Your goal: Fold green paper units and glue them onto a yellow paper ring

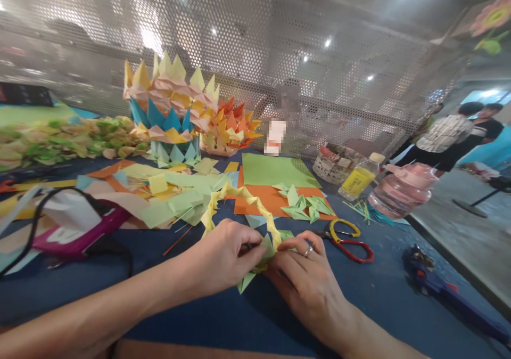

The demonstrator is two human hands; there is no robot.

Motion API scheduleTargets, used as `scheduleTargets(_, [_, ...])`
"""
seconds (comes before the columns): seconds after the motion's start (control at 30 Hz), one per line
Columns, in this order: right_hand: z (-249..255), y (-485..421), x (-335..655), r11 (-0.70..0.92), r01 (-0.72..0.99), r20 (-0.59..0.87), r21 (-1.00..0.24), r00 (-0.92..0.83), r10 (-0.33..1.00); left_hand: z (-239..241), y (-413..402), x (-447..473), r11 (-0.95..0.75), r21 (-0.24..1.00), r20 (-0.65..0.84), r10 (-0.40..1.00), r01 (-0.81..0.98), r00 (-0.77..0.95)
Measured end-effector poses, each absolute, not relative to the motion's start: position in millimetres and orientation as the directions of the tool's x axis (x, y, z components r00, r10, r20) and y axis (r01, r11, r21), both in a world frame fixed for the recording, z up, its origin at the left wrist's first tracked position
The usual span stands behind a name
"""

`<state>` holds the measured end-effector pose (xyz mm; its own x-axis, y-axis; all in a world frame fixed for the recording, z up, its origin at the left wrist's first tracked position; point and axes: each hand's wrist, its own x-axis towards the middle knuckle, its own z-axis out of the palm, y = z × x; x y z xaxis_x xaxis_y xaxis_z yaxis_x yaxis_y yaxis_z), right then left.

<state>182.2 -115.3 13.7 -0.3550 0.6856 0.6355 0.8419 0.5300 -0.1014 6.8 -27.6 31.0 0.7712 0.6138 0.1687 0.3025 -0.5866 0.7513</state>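
A green folded paper piece [261, 258] is pinched between the two hands, low over the blue table [383, 290]. It is joined to a ring of yellow folded paper [243, 199], which curves up and away from the fingers. The left hand [223, 258] is curled almost shut, and the green piece is held at its fingertips. The right hand [307, 279] is bent over the same piece from the other side, with its fingers pressed down on the paper. A ring is worn on one finger of that hand.

Just beyond the right hand, scissors with red and yellow handles [349, 239] are laid flat on the table. A little farther out, loose green folded pieces [303, 204] are scattered on an orange sheet [271, 199], and a green sheet [277, 170] is laid behind it. Past the scissors, a bottle with a yellow label [359, 178] and a pink jar [401, 191] are seen.

Beyond the left hand, many cut papers [167, 194] are spread about. To the outer side of the left hand, a pink and white bag [75, 226] is placed. Far behind everything, tall spiky paper towers [175, 108] in yellow, blue and orange are stood by a metal mesh wall [319, 82]. Two people [459, 132] are seen far off past the right hand.
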Motion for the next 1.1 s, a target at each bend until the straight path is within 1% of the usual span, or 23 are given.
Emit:
scheduleTargets(0.23, [12.7,-115.7,182.0,0.501,0.849,0.666,-0.167,-0.278,0.693,31.3,-28.2,4.4,-0.593,0.726,0.125,0.613,0.349,0.780])
scheduleTargets(0.43, [10.4,-114.9,180.3,0.493,0.841,0.679,-0.223,-0.228,0.698,33.3,-29.6,4.3,-0.594,0.732,0.120,0.593,0.333,0.796])
scheduleTargets(0.7, [10.5,-114.1,182.2,0.464,0.859,0.658,-0.217,-0.223,0.719,36.5,-30.9,4.5,-0.612,0.734,0.138,0.560,0.295,0.817])
scheduleTargets(0.93, [10.7,-114.2,183.7,0.461,0.847,0.649,-0.264,-0.198,0.735,39.6,-31.6,5.2,-0.617,0.736,0.147,0.548,0.279,0.824])
scheduleTargets(1.0, [11.3,-114.6,184.1,0.461,0.847,0.648,-0.265,-0.198,0.736,42.4,-33.3,4.7,-0.592,0.753,0.119,0.550,0.286,0.826])
scheduleTargets(1.1, [11.9,-115.5,184.6,0.456,0.847,0.642,-0.273,-0.192,0.742,49.2,-36.8,2.4,-0.497,0.815,0.039,0.559,0.297,0.828])
